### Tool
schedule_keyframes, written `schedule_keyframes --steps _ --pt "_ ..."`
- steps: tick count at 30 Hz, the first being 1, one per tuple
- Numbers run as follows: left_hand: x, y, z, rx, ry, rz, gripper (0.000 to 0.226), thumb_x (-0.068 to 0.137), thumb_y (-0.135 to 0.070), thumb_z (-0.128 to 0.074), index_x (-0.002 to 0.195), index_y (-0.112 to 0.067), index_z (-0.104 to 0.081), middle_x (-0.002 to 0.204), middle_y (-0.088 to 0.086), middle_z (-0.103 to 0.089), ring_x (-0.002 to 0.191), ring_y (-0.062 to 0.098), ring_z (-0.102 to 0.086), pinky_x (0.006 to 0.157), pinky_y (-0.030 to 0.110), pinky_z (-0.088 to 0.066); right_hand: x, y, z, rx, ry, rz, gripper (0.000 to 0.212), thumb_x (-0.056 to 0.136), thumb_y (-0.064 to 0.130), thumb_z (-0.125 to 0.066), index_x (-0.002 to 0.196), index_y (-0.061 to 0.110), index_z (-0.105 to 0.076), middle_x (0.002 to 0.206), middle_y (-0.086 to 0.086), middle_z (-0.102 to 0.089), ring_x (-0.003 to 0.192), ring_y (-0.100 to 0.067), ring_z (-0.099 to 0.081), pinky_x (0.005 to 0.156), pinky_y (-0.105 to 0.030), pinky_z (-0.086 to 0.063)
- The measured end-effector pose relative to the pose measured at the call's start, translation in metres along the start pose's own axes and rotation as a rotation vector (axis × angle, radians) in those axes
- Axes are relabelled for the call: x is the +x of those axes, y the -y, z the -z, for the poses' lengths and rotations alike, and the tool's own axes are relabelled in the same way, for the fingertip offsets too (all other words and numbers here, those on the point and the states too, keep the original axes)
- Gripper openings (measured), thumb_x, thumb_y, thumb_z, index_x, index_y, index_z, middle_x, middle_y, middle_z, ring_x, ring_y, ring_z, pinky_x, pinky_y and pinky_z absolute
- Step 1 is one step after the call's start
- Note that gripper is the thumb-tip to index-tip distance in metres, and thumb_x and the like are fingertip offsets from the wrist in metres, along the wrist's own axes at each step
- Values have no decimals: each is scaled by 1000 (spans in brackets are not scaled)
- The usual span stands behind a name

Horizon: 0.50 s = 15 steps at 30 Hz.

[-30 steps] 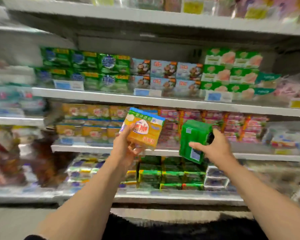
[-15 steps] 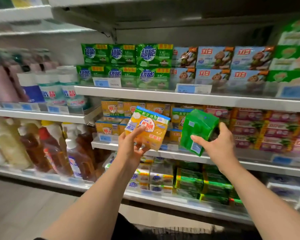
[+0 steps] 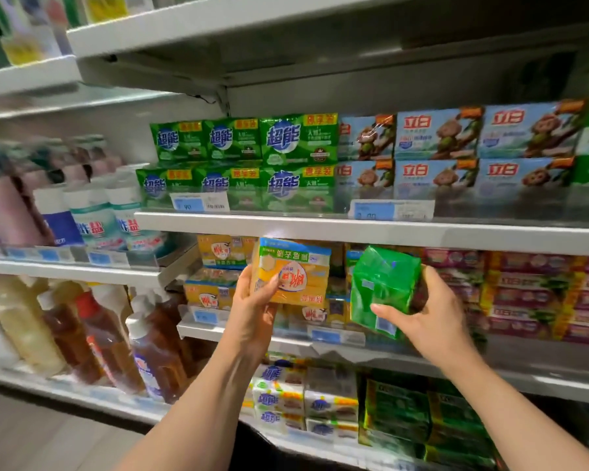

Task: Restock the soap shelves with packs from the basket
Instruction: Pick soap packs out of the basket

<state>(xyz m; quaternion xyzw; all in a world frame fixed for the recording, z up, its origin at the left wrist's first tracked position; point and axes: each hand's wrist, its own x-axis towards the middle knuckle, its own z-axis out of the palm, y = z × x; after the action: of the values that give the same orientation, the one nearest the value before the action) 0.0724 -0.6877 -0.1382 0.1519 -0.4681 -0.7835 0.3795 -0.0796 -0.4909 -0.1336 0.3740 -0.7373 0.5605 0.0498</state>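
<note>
Yellow, plastic-wrapped soap pack (image 3: 291,271) with a blue top band sits upside down in the left hand (image 3: 256,302), gripped before the middle white shelf (image 3: 371,348). Right of it, the right hand (image 3: 429,314) grips a glossy green soap pack (image 3: 383,288), tilted.

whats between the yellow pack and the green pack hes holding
Nothing is held between them. In the head view the gap between the yellow pack and the green pack shows only stocked packs on the shelf behind.
</note>
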Motion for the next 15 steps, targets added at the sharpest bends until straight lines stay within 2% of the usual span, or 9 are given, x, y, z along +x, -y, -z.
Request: schedule_keyframes --steps 3,6,10,13,15 --pt "14 2 7 14 67 8 85 67 -10 -80 141 -17 -39 125 14 -64 114 30 -62 88 36 -52 8 -8 -5 10 35 14 60 59 26 -90 107 23 -55 104 4 -66 98 -15 -63 84 -40 -55" --pt "25 2 11 160 78 -19 83 69 4 -79 138 -16 -39 115 15 -68 106 31 -66 80 34 -57 14 -11 -8 40 40 22 56 60 22 -90 103 21 -55 101 6 -66 94 -9 -63 79 -29 -54" --pt "34 -4 16 495 79 -127 78 66 -5 -84 134 -19 -47 115 7 -68 101 21 -69 74 26 -57 18 -16 -9 63 23 22 48 59 16 -90 90 23 -54 93 10 -65 86 2 -61 67 -10 -48" --pt "41 -3 29 700 58 -124 70 61 -13 -87 123 -21 -56 105 2 -73 95 20 -71 74 32 -59 19 -19 -9 63 2 26 46 58 17 -90 86 22 -55 91 7 -67 85 -5 -64 68 -19 -51" --pt "43 2 39 830 29 -131 65 55 -15 -91 112 -20 -60 102 1 -73 95 20 -71 81 40 -59 18 -20 -8 60 2 33 45 58 17 -90 87 19 -56 90 7 -67 83 -3 -64 67 -19 -50"
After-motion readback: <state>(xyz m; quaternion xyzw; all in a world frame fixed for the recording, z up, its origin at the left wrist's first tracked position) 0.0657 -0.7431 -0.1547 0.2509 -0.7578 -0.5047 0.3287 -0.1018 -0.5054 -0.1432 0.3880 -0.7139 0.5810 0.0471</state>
